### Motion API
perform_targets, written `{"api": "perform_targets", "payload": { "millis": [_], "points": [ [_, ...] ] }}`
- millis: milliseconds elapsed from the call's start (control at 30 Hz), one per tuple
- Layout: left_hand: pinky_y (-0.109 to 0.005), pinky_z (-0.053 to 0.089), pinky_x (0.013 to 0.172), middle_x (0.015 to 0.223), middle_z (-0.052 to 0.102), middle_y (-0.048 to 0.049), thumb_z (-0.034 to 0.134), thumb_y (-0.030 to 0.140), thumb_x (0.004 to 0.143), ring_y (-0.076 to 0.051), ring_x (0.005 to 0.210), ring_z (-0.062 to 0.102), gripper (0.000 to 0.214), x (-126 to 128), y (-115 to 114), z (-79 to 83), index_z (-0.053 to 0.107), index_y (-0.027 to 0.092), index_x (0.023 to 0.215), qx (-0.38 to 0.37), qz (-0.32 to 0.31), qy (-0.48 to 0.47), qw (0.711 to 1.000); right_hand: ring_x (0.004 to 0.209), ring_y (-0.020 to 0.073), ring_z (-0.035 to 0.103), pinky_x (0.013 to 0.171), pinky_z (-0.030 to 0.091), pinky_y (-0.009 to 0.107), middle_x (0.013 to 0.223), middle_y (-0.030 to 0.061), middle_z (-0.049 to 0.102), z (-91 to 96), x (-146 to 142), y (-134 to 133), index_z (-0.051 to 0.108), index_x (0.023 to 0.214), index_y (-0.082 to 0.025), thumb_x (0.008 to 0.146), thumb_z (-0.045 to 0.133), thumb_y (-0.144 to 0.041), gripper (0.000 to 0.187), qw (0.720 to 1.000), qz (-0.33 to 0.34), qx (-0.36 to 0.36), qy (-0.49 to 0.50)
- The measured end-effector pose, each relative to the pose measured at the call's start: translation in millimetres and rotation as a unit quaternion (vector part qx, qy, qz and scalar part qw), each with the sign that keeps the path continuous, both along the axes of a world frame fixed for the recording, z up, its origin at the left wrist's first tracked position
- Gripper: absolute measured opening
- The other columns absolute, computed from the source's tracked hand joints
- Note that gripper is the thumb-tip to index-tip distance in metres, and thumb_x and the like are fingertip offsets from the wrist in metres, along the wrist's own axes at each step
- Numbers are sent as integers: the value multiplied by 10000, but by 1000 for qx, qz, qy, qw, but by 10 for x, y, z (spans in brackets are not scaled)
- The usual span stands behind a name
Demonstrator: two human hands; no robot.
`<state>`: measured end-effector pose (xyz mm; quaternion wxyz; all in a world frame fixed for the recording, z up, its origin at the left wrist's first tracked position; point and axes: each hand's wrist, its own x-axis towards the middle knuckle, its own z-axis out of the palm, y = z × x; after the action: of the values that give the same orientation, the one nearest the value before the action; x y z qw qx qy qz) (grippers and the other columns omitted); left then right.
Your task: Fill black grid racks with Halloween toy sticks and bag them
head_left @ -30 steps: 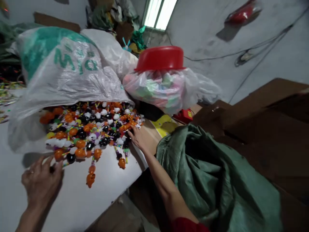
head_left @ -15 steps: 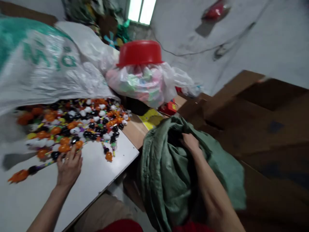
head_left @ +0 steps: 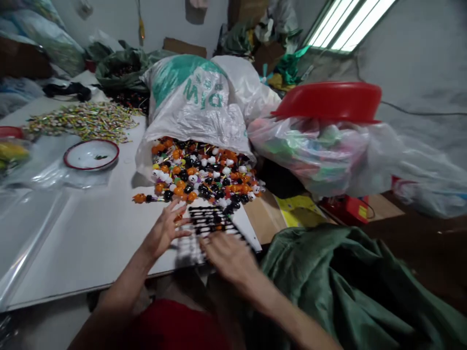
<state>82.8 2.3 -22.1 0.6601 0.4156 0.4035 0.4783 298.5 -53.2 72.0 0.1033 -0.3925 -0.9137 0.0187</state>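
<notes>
A heap of small orange, black and white toy pieces on sticks [head_left: 204,172] spills from a big white sack with green print [head_left: 193,104] onto the white table [head_left: 83,233]. My left hand [head_left: 166,228] lies on the table at the heap's near edge, fingers spread beside a flat card with rows of black pieces [head_left: 211,223]. My right hand [head_left: 228,255] is blurred by motion and rests over the near end of that card. Whether it grips the card is unclear.
A green sack [head_left: 346,287] gapes at the lower right. A red bowl [head_left: 330,99] sits upside down on a clear bag of pastel items [head_left: 317,155]. A red-rimmed white dish [head_left: 91,154] and a pile of thin sticks [head_left: 83,119] lie far left.
My right hand has come out of the green sack onto the table, and a card with rows of black pieces now lies there. The view has swung left.
</notes>
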Motion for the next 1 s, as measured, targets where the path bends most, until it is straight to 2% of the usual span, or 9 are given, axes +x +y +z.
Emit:
{"api": "perform_targets", "payload": {
  "millis": [100, 200, 267, 367, 500, 600, 667, 800, 1000],
  "points": [
    [-369, 584, 794, 1523, 438, -174, 795, 460, 695, -264, 1061, 668, 808, -531, -228, -167, 481, 247, 1408, -90, 69, 34, 993, 1019, 246, 628, 866, 536, 367, 1137, 92, 683, -485, -703, 112, 527, 1379, -205, 957, 563, -351, 448, 981, 157, -112, -12],
    [-374, 574, 834, 1469, 498, -182, 831, 399, 615, -221, 953, 691, 817, -947, -350, -329, 532, 201, 1349, -91, 141, 88, 982, 1071, 193, 619, 918, 510, 293, 1193, 72, 663, -562, -765, 643, 562, 1318, -218, 936, 616, -430, 440, 951, 225, -198, 68],
    [-397, 573, 843, 1399, 564, -186, 793, 399, 637, -220, 919, 696, 778, -1110, -362, -405, 539, 184, 1340, -83, 139, 127, 979, 1084, 205, 614, 948, 489, 319, 1180, 99, 663, -522, -603, 1194, 610, 1233, -188, 982, 544, -361, 312, 974, 96, -178, 98],
    [-452, 571, 861, 1319, 624, -173, 682, 434, 725, -272, 1011, 683, 610, -1142, -368, -485, 598, 179, 1272, -59, 139, 255, 955, 1090, 265, 609, 920, 482, 353, 1166, 162, 655, -571, -432, 1960, 648, 1155, -149, 966, 515, -230, 245, 984, -127, -122, 9],
    [-572, 402, 1101, 1429, 538, -210, 584, 503, 823, -377, 1351, 477, 617, -692, -454, -565, 597, 144, 1325, 48, 176, 537, 824, 1090, 305, 622, 857, 481, 348, 1175, 196, 655, -827, -526, 2385, 600, 1259, -121, 918, 506, -145, 354, 971, -171, -122, -118],
    [-721, 261, 1114, 1568, 326, -254, 639, 586, 782, -493, 1444, 286, 828, -234, -561, -691, 488, 136, 1460, 86, 27, 660, 745, 1037, 298, 646, 853, 478, 363, 1117, 187, 677, -862, -468, 2388, 607, 1246, -123, 910, 461, -113, 366, 975, -156, -95, -128],
    [-802, 223, 1054, 1577, 252, -281, 706, 619, 706, -563, 1436, 224, 951, -129, -610, -807, 446, 157, 1495, 101, -98, 677, 723, 1040, 292, 640, 901, 467, 387, 1117, 181, 674, -793, -277, 2322, 647, 1162, -136, 894, 451, -97, 334, 981, -154, -44, -111],
    [-696, 237, 1133, 1620, 205, -161, 666, 586, 767, -455, 1477, 236, 894, -519, -511, -860, 314, 332, 1548, 251, -246, 599, 719, 1108, 278, 606, 988, 448, 452, 1213, 150, 645, -776, 111, 1931, 700, 993, -191, 833, 474, -62, 306, 994, -106, 9, -34],
    [-578, 225, 1187, 1590, 359, -96, 705, 528, 763, -352, 1467, 325, 793, -1010, -196, -476, 421, 358, 1484, 366, -364, 531, 672, 1389, 285, 421, 1148, 287, 591, 1440, 67, 541, -1294, 19, 1112, 744, 925, -273, 894, 559, -159, 219, 992, 81, -92, -21]
  ]
}}
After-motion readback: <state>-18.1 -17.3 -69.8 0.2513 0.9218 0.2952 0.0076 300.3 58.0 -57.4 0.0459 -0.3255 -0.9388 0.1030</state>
